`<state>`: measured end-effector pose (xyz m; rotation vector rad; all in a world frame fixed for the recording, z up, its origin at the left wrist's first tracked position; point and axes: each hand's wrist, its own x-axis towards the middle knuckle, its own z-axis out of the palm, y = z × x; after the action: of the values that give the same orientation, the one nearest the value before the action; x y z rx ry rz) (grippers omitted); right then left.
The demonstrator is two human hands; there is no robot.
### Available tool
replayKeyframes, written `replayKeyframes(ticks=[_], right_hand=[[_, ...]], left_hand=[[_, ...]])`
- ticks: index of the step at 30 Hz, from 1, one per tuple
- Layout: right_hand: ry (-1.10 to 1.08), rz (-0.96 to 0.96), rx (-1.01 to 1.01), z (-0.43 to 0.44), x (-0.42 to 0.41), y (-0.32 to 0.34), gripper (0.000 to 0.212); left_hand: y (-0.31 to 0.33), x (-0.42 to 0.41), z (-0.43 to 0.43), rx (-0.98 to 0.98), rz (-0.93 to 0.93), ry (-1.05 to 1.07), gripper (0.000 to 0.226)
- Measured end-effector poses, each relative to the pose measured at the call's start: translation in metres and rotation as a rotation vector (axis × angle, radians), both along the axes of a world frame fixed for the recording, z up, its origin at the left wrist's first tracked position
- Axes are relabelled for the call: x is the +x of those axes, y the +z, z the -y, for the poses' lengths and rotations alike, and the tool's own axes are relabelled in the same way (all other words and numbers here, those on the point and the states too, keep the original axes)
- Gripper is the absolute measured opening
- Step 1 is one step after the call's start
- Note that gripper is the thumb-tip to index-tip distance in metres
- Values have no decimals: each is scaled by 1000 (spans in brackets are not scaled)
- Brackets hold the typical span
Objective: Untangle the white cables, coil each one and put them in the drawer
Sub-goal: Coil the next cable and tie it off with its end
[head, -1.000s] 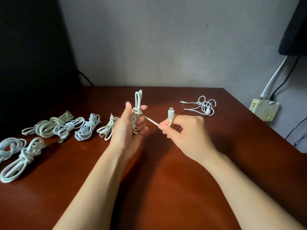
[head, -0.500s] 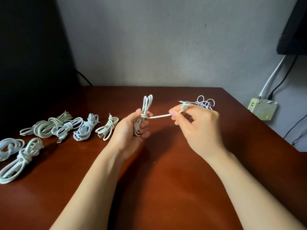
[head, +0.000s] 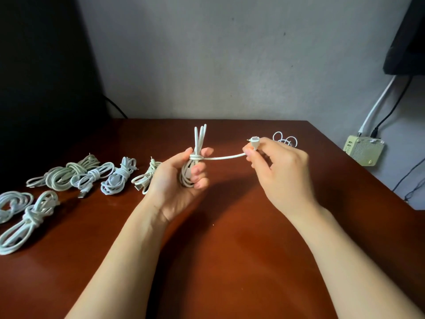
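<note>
White cable at frame centre, folded into upright bundle, tail wound round its waist. Left hand grips bundle, fingers curled round lower loops. Right hand, apart to right, pinches plug end; tail taut between hands. Judgement: tie-off step, this coil nearly finished. Six coiled cables lie in row on table, left of frame. One loose cable behind right hand, upper right, not yet coiled. Drawer not in view; stowing appears wholly left to do.
</note>
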<state>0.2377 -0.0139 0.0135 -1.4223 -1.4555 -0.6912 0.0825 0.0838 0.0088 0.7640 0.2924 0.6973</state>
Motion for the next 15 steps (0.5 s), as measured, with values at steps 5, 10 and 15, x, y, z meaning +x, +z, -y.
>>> replayKeyframes(ticks=[5,10,15], right_hand=[[-50,-18,-10,-2,4,-3,15],[-6,-7,116,2,-4,2,19],[122,153,170,6,-14,4,15]], left_hand=[[-1,2,0,-20,-17,-13,33],[-2,2,2,103,-154,-17,32],[-6,4,8,378,-355,29,21]])
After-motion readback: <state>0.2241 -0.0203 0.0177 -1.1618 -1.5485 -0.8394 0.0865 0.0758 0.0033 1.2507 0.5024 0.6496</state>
